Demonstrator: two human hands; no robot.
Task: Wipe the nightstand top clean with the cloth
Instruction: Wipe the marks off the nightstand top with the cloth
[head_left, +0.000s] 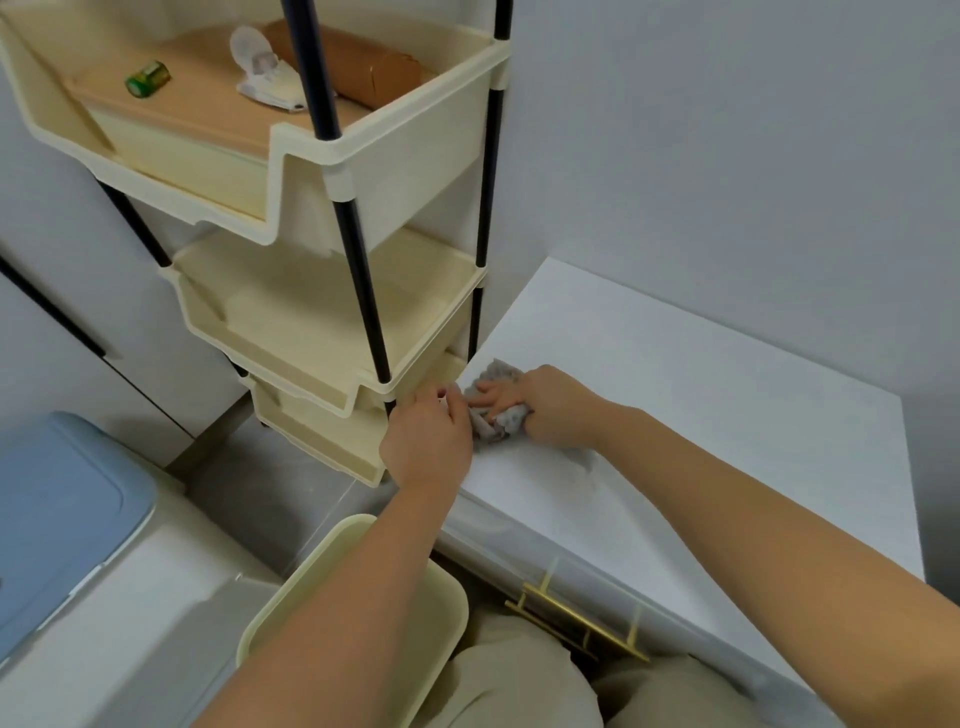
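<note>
The white nightstand top fills the right half of the view, set into a corner of grey walls. A crumpled grey cloth lies at its left edge, close to the shelf rack. My right hand presses on the cloth with fingers wrapped over it. My left hand rests at the nightstand's left edge beside the cloth, fingers curled near the rack's black pole; whether it grips anything is unclear.
A cream tiered shelf rack with black poles stands directly left of the nightstand, its top tier holding a green can and a brown roll. A cream bin and a blue-lidded box sit on the floor. A gold drawer handle shows below.
</note>
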